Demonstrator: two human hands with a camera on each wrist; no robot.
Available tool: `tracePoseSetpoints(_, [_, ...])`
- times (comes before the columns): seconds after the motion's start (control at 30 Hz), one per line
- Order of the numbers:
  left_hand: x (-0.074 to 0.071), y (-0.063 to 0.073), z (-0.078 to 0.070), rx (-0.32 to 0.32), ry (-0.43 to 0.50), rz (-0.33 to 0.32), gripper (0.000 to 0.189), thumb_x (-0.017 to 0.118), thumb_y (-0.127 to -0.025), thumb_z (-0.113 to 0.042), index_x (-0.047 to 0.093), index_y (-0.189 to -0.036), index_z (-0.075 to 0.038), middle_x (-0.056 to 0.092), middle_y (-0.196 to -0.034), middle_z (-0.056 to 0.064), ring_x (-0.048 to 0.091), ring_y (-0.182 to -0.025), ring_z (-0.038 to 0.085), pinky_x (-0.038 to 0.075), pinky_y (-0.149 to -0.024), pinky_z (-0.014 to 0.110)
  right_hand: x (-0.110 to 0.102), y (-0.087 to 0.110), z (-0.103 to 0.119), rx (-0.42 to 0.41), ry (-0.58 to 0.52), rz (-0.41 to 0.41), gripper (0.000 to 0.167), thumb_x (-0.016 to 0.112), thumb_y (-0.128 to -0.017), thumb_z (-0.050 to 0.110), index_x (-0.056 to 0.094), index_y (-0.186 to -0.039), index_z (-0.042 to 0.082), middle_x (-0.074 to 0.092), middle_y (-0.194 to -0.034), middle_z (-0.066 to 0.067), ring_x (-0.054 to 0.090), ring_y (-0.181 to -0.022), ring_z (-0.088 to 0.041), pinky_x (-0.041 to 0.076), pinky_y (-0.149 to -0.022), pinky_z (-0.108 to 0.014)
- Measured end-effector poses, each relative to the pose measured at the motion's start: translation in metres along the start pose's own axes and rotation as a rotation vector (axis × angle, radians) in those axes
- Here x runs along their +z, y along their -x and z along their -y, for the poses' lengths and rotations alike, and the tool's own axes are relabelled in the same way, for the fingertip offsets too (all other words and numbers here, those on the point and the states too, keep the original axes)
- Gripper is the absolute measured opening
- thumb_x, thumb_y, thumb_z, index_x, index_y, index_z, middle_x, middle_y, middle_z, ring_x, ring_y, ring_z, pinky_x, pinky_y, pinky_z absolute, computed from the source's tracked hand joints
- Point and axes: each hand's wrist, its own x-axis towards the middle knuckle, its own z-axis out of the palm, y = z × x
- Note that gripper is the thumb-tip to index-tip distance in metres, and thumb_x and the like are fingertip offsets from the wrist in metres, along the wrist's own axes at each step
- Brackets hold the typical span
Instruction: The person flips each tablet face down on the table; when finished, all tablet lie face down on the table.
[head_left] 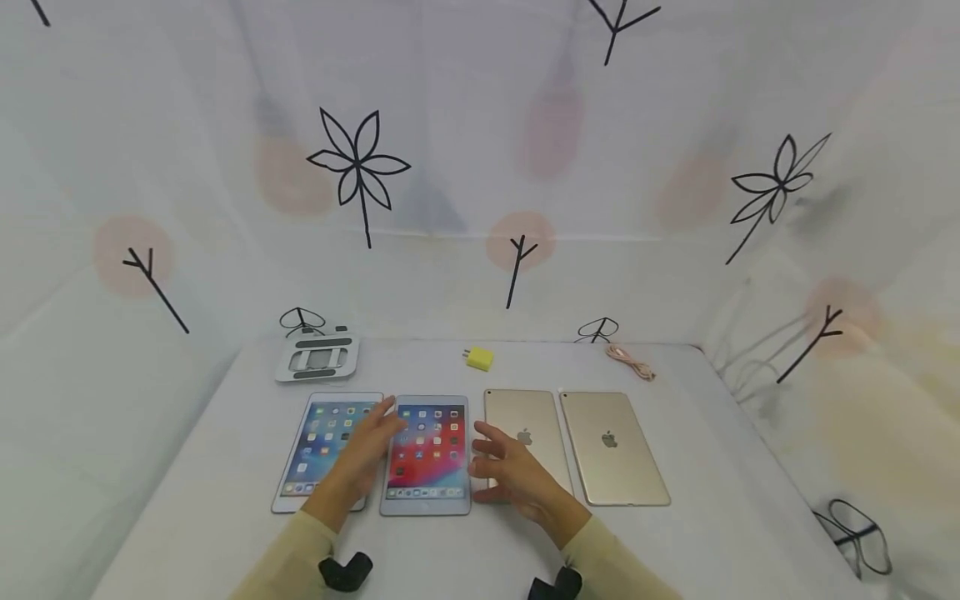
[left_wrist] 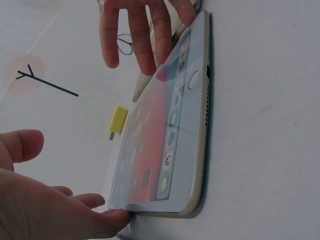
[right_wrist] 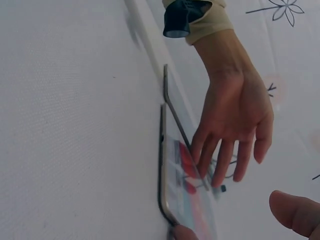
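Observation:
A white-fronted tablet (head_left: 426,467) lies face up, its screen lit with app icons on a red and blue background. My left hand (head_left: 367,446) is at its left edge, over part of another lit tablet (head_left: 303,467). In the left wrist view, fingertips of the left hand (left_wrist: 55,210) touch the tablet's side, with the thumb raised. My right hand (head_left: 517,475) hovers by the right edge, fingers spread and loosely bent, partly covering a gold tablet (head_left: 525,408) lying face down. The right wrist view shows a right fingertip (right_wrist: 182,233) at the tablet's corner.
A second face-down gold tablet (head_left: 615,450) lies at the right of the row. Behind stand a white and grey stand (head_left: 318,358), a yellow plug adapter (head_left: 479,358) and a coiled pink cable (head_left: 632,363). Patterned cloth (head_left: 450,283) rises behind the white table (head_left: 750,500).

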Motion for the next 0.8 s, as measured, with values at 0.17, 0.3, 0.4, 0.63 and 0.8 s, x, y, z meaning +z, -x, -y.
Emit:
tracePoseSetpoints(0.17, [0.006,-0.001,0.003,0.013,0.017,0.067,0.074,0.059,-0.099,-0.022,0.022,-0.164,-0.023,0.016,-0.169,0.019,0.01,-0.155,0.045,0.009,-0.122,0.064,-0.001,-0.002,-0.002,-0.006,-0.003,0.014,0.083,0.069,-0.091,0.008,0.024,-0.162,0.011,0.03,-0.161,-0.026,0.047,-0.134,-0.043,0.057,-0.091,-0.057])
tracePoseSetpoints(0.3, [0.008,0.002,0.005,-0.002,-0.005,0.107,0.078,0.061,-0.098,-0.025,0.02,-0.164,-0.025,0.013,-0.17,0.018,0.006,-0.155,0.047,0.005,-0.118,0.073,0.002,-0.004,-0.007,-0.006,-0.017,0.007,0.086,0.071,-0.089,0.007,0.026,-0.162,0.012,0.03,-0.161,-0.025,0.047,-0.134,-0.043,0.058,-0.089,-0.056])
tracePoseSetpoints(0.4, [0.007,0.005,0.005,0.001,-0.017,0.131,0.08,0.064,-0.097,-0.026,0.019,-0.164,-0.024,0.011,-0.17,0.018,0.006,-0.154,0.047,0.006,-0.116,0.075,0.008,-0.005,-0.009,-0.008,-0.039,-0.004,0.09,0.073,-0.088,0.004,0.024,-0.162,0.014,0.027,-0.163,-0.025,0.047,-0.135,-0.043,0.059,-0.089,-0.055])
tracePoseSetpoints(0.63, [0.018,0.008,0.004,-0.01,-0.049,0.135,0.082,0.066,-0.097,-0.039,0.021,-0.164,-0.027,0.014,-0.169,0.019,0.014,-0.151,0.05,0.022,-0.112,0.077,0.009,-0.005,-0.008,-0.054,-0.137,-0.006,0.095,0.074,-0.09,0.009,0.014,-0.163,0.01,0.034,-0.159,-0.026,0.056,-0.13,-0.038,0.058,-0.094,-0.047])
tracePoseSetpoints(0.8, [0.023,0.007,0.002,-0.023,-0.042,0.121,0.08,0.063,-0.097,-0.051,0.023,-0.163,-0.034,0.018,-0.167,0.018,0.021,-0.148,0.05,0.029,-0.11,0.076,0.013,-0.007,-0.006,-0.138,-0.209,0.136,0.092,0.072,-0.091,0.009,0.015,-0.163,0.007,0.031,-0.162,-0.022,0.055,-0.133,-0.034,0.057,-0.096,-0.045])
